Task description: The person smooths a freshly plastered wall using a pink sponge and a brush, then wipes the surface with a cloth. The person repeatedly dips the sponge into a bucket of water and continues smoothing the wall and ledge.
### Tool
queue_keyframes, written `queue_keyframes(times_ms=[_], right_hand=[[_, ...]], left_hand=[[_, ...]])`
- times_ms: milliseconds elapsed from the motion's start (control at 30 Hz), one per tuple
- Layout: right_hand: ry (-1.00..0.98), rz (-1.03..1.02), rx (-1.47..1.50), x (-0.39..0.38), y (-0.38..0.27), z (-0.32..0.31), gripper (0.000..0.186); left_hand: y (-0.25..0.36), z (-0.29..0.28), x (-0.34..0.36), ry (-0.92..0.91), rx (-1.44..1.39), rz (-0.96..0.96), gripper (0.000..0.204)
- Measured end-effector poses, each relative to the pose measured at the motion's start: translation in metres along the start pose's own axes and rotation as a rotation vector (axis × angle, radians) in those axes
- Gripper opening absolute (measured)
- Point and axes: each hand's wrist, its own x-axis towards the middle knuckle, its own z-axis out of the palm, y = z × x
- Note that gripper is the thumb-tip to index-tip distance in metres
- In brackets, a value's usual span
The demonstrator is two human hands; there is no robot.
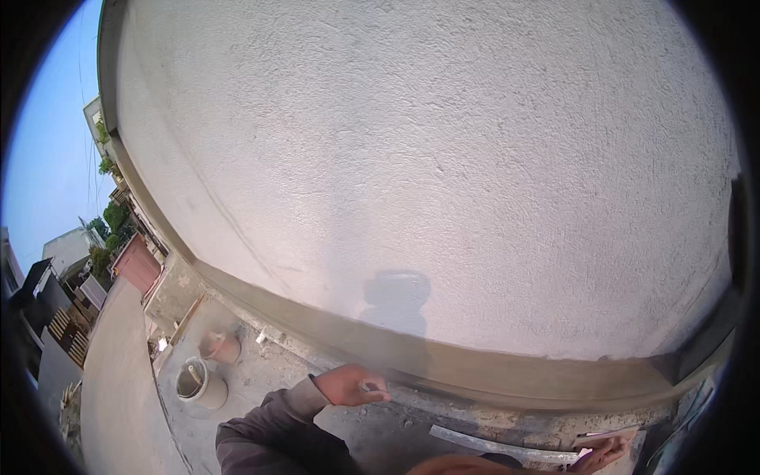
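Note:
My left hand (354, 385) hangs low in front of the wall's base, its fingers curled together. Something small and greyish may be between the fingertips, too small to make out. At the lower right, my right hand (605, 454) has its fingers bent against a flat, light-brown board-like piece (608, 437), whose kind I cannot tell. A long pale straight strip (499, 446) lies low along the wall, its right end close to my right hand. Above both hands rises a rough white plastered wall (475, 174) with a smooth brown-grey band (467, 374) along its foot.
On the grey ground to the left stand a whitish bucket (207, 388) with something inside and a reddish-brown bucket (220, 346). Loose rubble (277, 339) lies along the wall's foot. A paved lane (119, 372) runs along the far left. A dark upright edge (738, 237) borders the wall's right end.

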Motion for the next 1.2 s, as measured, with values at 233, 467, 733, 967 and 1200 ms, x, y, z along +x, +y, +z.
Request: queue_keyframes(times_ms=[233, 467, 733, 967, 1200], right_hand=[[-0.201, -0.128, -0.344, -0.042, -0.12, 0.112, 0.045], [-0.665, -0.094, 0.394, -0.094, -0.156, 0.226, 0.052], [-1.617, 0.575, 0.735, -0.261, -0.239, 0.313, 0.053], [-1.978, 1.986, 1.19, -0.449, -0.28, 0.377, 0.057], [-2.015, 1.213, 0.641, -0.518, -0.228, 0.398, 0.052]], left_hand=[[0.14, -0.07, -0.024, 0.427, 0.112, 0.543, 0.016], [0.101, -0.054, -0.015, 0.488, -0.468, 0.628, 0.023], [0.005, -0.018, -0.03, 0.658, -1.335, 0.602, 0.047], [-0.097, -0.032, -0.077, 0.369, -1.872, 0.968, 0.054], [-0.206, -0.026, -0.057, 0.795, -1.883, 0.876, 0.051]])
